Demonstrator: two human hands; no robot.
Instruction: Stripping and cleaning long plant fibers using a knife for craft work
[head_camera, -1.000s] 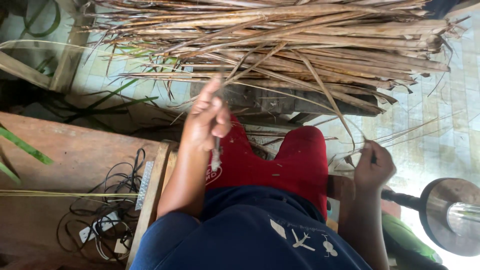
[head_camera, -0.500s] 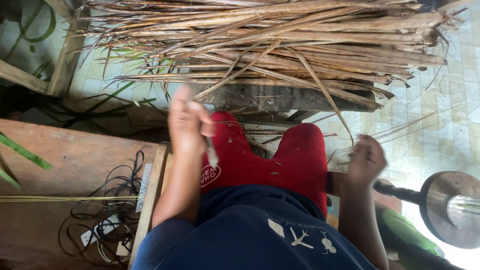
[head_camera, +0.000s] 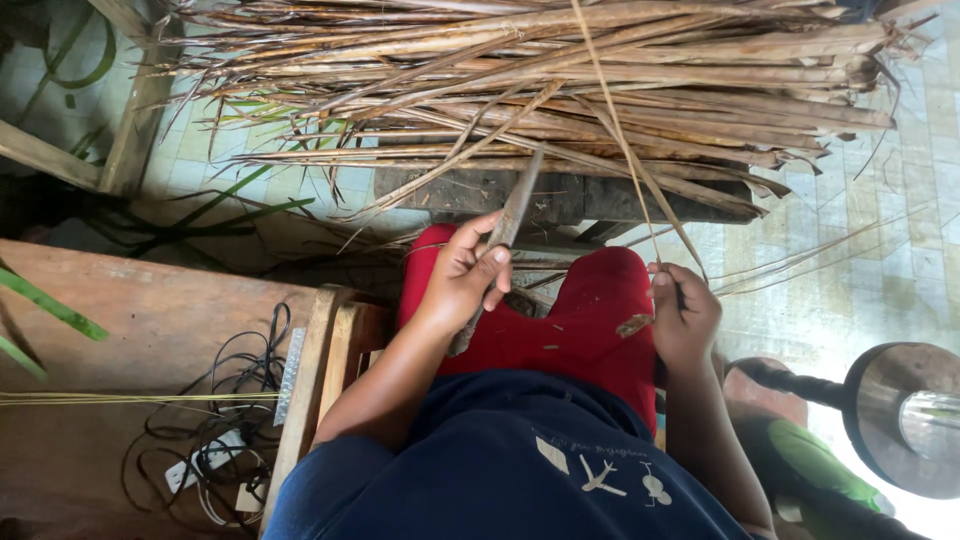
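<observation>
Left hand (head_camera: 465, 275) clenched round a flat dried leaf strip (head_camera: 512, 215), long axis slanting up and away toward the stalk pile (head_camera: 560, 90). Right hand (head_camera: 685, 315) pinching a thin strand (head_camera: 625, 150) (rising leftward), well apart over red-clad knees (head_camera: 560, 320).

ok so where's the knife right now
In the head view the knife is left of centre, gripped in the left hand above the red-clad lap, its blade pointing up toward the pile of dried leaves.
</observation>
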